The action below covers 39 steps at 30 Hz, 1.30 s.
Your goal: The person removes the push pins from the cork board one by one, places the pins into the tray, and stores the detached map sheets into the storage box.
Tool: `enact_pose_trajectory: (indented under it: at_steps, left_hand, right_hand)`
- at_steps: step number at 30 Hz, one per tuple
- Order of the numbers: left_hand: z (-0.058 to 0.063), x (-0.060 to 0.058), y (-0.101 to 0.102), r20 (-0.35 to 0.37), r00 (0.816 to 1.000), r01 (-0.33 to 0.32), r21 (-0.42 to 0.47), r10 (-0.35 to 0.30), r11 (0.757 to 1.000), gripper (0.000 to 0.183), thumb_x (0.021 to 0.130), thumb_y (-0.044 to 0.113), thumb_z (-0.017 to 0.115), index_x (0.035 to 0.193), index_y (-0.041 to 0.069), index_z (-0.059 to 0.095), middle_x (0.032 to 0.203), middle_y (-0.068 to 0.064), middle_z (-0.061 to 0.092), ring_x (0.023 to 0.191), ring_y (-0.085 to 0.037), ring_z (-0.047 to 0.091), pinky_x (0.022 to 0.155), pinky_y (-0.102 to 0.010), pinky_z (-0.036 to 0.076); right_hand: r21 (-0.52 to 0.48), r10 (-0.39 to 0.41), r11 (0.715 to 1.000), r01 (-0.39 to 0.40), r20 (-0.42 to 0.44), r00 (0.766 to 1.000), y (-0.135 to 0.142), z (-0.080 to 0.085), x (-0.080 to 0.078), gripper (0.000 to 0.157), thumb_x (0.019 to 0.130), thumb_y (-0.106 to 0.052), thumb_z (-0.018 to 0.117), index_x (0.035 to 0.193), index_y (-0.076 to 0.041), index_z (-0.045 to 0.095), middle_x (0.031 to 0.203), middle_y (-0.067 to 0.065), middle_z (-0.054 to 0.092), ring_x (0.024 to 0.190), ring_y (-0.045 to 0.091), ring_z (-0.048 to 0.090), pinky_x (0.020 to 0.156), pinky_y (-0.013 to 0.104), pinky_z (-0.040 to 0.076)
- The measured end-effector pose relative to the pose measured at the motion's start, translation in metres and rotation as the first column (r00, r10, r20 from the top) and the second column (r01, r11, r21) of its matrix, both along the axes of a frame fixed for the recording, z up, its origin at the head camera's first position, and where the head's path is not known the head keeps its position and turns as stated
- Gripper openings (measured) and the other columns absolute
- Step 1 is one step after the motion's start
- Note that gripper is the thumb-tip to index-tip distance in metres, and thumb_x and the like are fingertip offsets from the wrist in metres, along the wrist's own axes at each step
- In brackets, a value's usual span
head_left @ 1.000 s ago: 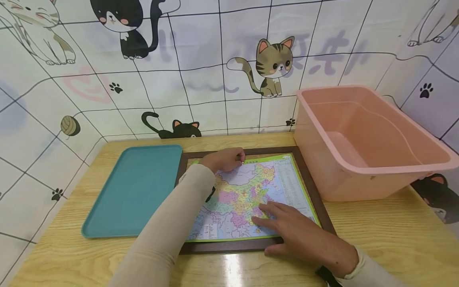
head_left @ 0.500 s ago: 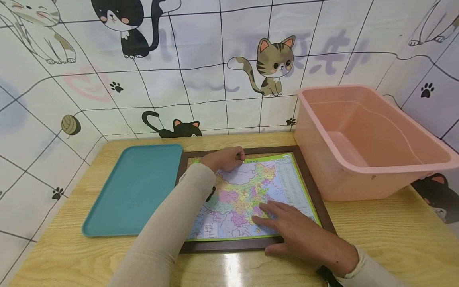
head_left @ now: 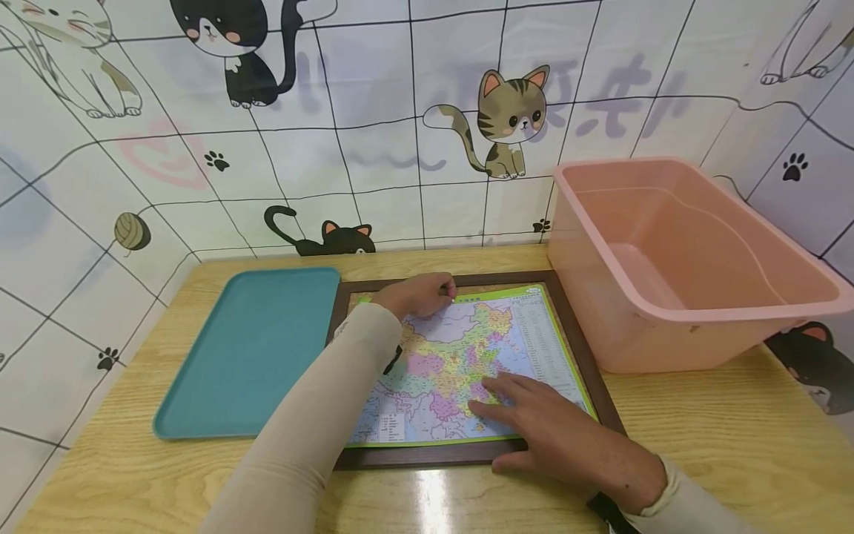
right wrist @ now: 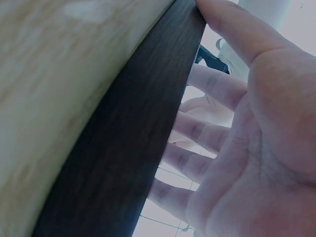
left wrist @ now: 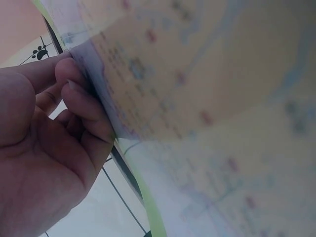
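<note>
A colourful paper map with a green border lies on a cork board in a dark brown wooden frame. At the map's top edge is my left hand, fingers curled, thumb and forefinger pinching a tiny pale thing that mostly hides between them. Close up in the left wrist view, those fingertips meet the map's surface. My right hand rests spread over the map's lower right part and the frame's bottom corner. In the right wrist view its fingers stretch out straight past the frame's dark edge.
To the left of the frame lies a flat teal tray. A deep pink plastic tub stands on the right, close against the frame. Behind the wooden table rises a white wall covering with printed cats.
</note>
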<state>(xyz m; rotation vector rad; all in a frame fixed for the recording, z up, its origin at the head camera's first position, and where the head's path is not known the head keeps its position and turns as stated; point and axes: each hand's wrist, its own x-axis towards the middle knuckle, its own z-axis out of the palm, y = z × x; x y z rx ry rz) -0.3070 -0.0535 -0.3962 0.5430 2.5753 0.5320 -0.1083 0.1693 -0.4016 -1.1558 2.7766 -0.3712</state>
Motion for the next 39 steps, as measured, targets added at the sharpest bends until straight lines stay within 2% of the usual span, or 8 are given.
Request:
enact_pose_trajectory:
  at_steps: [3,13,20,29,39]
  left_hand:
    - [0.0004,0.0002,0.0004,0.001,1.000,-0.002,-0.006,0.002,1.000,0.013,0.107,0.027,0.045,0.114,0.021,0.053,0.119,-0.001,0.056,0.095,-0.019,0.053,0.084,-0.036,0.042]
    - [-0.0003,0.0007,0.0009,0.015,1.000,-0.010,0.005,0.010,1.000,0.015,0.108,0.031,0.042,0.112,0.021,0.052,0.113,-0.003,0.057,0.073,-0.015,0.054,0.075,-0.034,0.044]
    - [-0.0005,-0.0008,0.0002,0.005,1.000,0.004,-0.010,-0.004,1.000,0.015,0.108,0.031,0.041,0.113,0.021,0.052,0.114,-0.002,0.056,0.080,-0.017,0.053,0.077,-0.036,0.043]
    - [-0.0014,-0.0011,0.0010,0.003,1.000,0.006,-0.004,-0.006,1.000,0.014,0.108,0.028,0.042,0.114,0.020,0.052,0.116,-0.003,0.055,0.086,-0.019,0.051,0.080,-0.036,0.041]
    - [-0.0032,-0.0016,0.0011,-0.003,1.000,0.006,0.001,-0.006,1.000,0.013,0.108,0.028,0.042,0.112,0.019,0.052,0.117,-0.002,0.055,0.089,-0.020,0.051,0.082,-0.036,0.040]
  right_hand:
    - [-0.002,-0.001,1.000,0.001,-0.001,1.000,0.0002,-0.0002,0.0003,0.072,0.081,-0.053,0.078,0.144,-0.027,0.055,0.151,0.010,0.048,0.142,0.040,0.042,0.106,0.057,0.043]
    - [-0.001,-0.001,1.000,0.001,0.004,1.000,0.0002,-0.0001,0.0001,0.072,0.081,-0.053,0.077,0.144,-0.027,0.055,0.151,0.010,0.047,0.143,0.040,0.041,0.106,0.057,0.042]
    - [0.000,0.009,1.000,-0.009,-0.010,1.000,-0.0001,0.0000,-0.0005,0.071,0.082,-0.053,0.077,0.144,-0.026,0.055,0.151,0.011,0.048,0.142,0.041,0.041,0.106,0.056,0.043]
    - [0.009,-0.013,1.000,0.013,0.029,0.999,-0.0011,0.0008,-0.0008,0.071,0.081,-0.052,0.077,0.144,-0.027,0.055,0.152,0.011,0.047,0.143,0.041,0.039,0.107,0.058,0.041]
    - [0.000,-0.011,1.000,0.011,0.020,1.000,0.0001,0.0002,0.0006,0.071,0.082,-0.052,0.077,0.144,-0.026,0.054,0.153,0.011,0.046,0.143,0.040,0.039,0.107,0.058,0.041]
